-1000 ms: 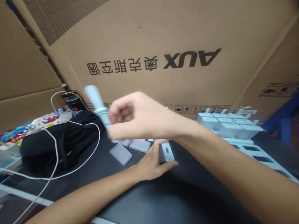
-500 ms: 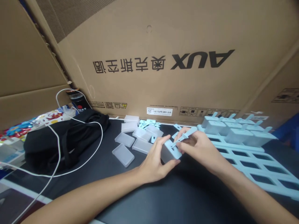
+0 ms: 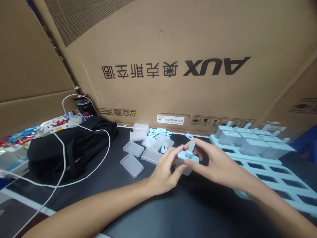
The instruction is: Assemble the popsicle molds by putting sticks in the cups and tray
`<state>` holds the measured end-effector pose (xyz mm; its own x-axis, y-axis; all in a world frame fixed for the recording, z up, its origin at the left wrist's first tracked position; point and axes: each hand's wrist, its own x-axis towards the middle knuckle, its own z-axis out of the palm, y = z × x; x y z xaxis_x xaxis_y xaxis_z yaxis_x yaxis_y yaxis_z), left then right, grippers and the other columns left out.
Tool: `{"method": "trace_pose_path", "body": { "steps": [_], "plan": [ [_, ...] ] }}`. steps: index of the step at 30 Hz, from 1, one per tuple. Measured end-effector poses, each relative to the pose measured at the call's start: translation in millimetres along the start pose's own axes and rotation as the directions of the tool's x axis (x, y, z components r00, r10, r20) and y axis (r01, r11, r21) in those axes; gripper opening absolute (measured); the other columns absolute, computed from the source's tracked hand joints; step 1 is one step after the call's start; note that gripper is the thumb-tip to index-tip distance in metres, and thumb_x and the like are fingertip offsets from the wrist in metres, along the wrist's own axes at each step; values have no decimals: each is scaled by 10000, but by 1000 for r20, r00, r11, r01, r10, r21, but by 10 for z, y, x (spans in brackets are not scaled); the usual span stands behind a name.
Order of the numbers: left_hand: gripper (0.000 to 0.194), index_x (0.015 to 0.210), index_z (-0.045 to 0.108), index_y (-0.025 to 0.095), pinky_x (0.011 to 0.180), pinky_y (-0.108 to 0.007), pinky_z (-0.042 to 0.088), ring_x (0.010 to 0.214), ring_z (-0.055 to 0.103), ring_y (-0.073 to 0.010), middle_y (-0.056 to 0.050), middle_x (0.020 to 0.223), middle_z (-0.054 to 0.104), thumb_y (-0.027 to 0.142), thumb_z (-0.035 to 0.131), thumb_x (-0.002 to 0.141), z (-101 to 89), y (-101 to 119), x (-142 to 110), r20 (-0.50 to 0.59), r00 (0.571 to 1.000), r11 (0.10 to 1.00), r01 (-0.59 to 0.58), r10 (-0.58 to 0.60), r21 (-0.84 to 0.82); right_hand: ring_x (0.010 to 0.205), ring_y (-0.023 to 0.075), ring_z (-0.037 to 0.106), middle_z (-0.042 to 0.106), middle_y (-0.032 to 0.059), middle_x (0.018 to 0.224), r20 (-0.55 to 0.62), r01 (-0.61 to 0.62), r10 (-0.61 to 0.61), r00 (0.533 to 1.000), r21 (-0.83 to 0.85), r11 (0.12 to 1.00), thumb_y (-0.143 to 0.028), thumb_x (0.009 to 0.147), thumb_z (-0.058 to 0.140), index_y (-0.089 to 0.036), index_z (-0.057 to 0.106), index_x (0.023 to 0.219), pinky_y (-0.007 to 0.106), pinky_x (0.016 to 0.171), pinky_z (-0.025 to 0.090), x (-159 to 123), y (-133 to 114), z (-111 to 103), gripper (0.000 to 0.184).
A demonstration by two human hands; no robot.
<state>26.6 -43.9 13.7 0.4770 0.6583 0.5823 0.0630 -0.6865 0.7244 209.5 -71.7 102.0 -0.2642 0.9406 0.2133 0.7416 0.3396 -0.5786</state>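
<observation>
Both my hands meet at the middle of the dark table around one small ice-pop mould cup (image 3: pixel 185 163) with a light blue lid and stick (image 3: pixel 188 154) set in it. My left hand (image 3: pixel 165 172) pinches the cup from the left side. My right hand (image 3: pixel 213 163) grips it from the right, fingers on the lid. A light blue mould rack (image 3: pixel 269 172) with open slots lies to the right, and several filled cups with sticks (image 3: pixel 250 140) stand at its far end.
Several loose translucent cups (image 3: pixel 132 163) and blue sticks (image 3: pixel 158 131) lie behind my hands. A black bag (image 3: pixel 71 145) with a white cable (image 3: pixel 61 165) lies at left. A large cardboard box (image 3: pixel 173 66) walls the back.
My right hand came down from mid-air with a blue stick and brought it into the lid of the cup held by my left hand. Now both hands grip the cup.
</observation>
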Motion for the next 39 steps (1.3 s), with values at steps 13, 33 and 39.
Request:
{"method": "trace_pose_path", "body": {
  "steps": [13,33,39],
  "plan": [
    [310,1187,489,178,932,-390,500,1061,568,-216,-101,1115,588,222,567,890,-15,60,-8,102,982,971,-177,162,158,689,200,600,677,46,797,21,-86,121,992,-584,807,-222,698,745,-257,683,878,320,647,388,-11,391,-1045,193],
    [133,1000,536,202,700,-313,399,845,533,-179,-22,979,602,249,439,921,33,109,-14,520,852,748,-386,64,540,807,259,631,681,104,926,19,-232,436,900,-825,515,-277,720,743,-247,739,1004,313,601,326,208,1197,-1246,285],
    [202,1048,556,177,781,-357,411,951,515,-225,-61,1079,585,277,438,918,67,124,-18,474,881,701,-337,-1,628,797,244,629,679,98,882,25,-162,342,939,-848,505,-193,717,714,-245,738,934,331,642,327,191,1318,-1093,224]
  ]
}}
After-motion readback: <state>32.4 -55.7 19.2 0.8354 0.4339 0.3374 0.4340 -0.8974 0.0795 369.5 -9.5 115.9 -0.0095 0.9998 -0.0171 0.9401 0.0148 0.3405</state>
